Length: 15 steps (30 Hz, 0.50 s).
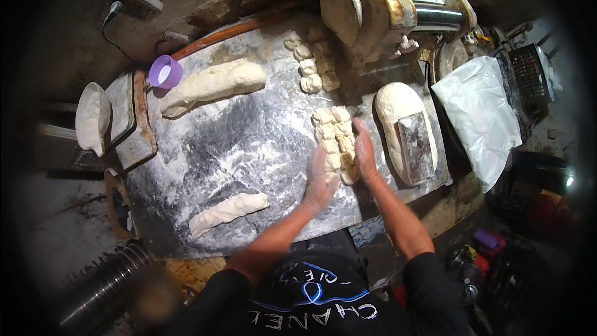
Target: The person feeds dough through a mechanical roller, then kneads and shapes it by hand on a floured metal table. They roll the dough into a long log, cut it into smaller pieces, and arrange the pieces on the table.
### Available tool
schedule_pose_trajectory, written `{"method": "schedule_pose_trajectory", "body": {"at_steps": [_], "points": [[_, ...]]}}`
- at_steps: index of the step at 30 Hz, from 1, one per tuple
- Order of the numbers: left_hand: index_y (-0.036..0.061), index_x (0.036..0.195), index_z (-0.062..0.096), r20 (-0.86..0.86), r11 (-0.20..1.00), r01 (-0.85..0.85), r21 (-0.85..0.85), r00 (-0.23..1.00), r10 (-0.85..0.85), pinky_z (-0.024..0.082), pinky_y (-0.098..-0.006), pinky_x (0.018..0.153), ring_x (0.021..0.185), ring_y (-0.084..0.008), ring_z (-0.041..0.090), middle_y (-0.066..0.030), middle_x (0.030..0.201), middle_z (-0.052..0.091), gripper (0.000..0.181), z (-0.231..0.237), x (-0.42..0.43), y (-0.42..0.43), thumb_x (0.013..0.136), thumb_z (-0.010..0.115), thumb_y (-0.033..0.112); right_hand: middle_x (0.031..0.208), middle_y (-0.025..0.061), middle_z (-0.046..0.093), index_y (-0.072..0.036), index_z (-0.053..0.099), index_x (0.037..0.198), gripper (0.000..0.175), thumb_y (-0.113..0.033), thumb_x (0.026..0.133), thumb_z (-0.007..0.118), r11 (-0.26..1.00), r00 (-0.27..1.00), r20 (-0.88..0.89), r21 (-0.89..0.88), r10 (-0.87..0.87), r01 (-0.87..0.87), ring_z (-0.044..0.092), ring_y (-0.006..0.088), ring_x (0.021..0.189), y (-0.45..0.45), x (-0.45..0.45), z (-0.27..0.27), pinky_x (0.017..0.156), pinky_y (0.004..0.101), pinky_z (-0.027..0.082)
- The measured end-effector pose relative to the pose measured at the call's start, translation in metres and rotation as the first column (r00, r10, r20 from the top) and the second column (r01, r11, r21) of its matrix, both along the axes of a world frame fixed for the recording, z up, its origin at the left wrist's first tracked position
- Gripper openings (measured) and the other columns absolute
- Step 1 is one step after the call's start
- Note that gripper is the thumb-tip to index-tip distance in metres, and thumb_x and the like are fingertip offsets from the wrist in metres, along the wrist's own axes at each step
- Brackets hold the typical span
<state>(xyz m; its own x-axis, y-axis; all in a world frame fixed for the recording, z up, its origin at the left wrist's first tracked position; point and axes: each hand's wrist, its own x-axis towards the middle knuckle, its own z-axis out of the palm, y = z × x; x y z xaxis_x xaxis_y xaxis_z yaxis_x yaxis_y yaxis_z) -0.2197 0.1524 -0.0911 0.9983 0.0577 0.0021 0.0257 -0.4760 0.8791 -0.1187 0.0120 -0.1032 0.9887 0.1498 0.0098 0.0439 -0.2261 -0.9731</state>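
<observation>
On a floured work table (pixel 280 149), two columns of small dough pieces (pixel 329 131) lie side by side. My left hand (pixel 321 182) rests against the near left side of these pieces, fingers pointing away from me. Along their right side lies my right hand (pixel 365 151), its palm turned inward. Farther off is another double column of dough pieces (pixel 309 74), partly in shadow. A thick dough roll (pixel 217 84) lies at the far left, and a shorter dough roll (pixel 228 212) at the near left. To the right, a flat metal scraper (pixel 415 147) lies on a large dough loaf (pixel 394 98).
A dough roller machine (pixel 373 9) stands at the back right. A purple cup (pixel 165 72) and a flour-dusted bowl (pixel 93 119) are at the left. A white plastic bag (pixel 480 112) lies beyond the right edge. A power socket box (pixel 135 0) is on the wall.
</observation>
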Motion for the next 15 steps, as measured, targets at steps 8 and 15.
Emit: {"method": "schedule_pose_trajectory", "body": {"at_steps": [8,15], "points": [[-0.0036,0.151,0.016,-0.046,0.997,-0.056,-0.058,0.998,0.053,0.013,-0.0457,0.120,0.145,-0.0378,0.018,-0.0257,0.156,0.017,0.080,0.018,-0.013,0.021,0.091,0.054,0.033,0.150,0.0254,0.036,0.004,0.040,0.142,0.062,-0.040,0.098,0.049,0.982,0.995,0.086,-0.188,0.043,-0.026,0.033,0.0355,0.141,-0.002,-0.012,0.005,0.117,0.0397,0.023],[0.0011,0.143,0.040,-0.097,0.860,-0.007,0.510,0.993,0.065,0.018,-0.0493,0.118,0.140,-0.0330,0.033,-0.0188,0.147,0.041,0.067,0.042,-0.112,0.216,0.088,0.063,0.031,0.134,0.0214,0.055,0.001,0.061,0.119,0.052,-0.033,0.082,0.075,0.630,0.703,-0.147,-0.344,0.696,-0.696,0.051,0.0382,0.126,0.101,-0.077,0.067,0.106,0.0434,0.041]]}}
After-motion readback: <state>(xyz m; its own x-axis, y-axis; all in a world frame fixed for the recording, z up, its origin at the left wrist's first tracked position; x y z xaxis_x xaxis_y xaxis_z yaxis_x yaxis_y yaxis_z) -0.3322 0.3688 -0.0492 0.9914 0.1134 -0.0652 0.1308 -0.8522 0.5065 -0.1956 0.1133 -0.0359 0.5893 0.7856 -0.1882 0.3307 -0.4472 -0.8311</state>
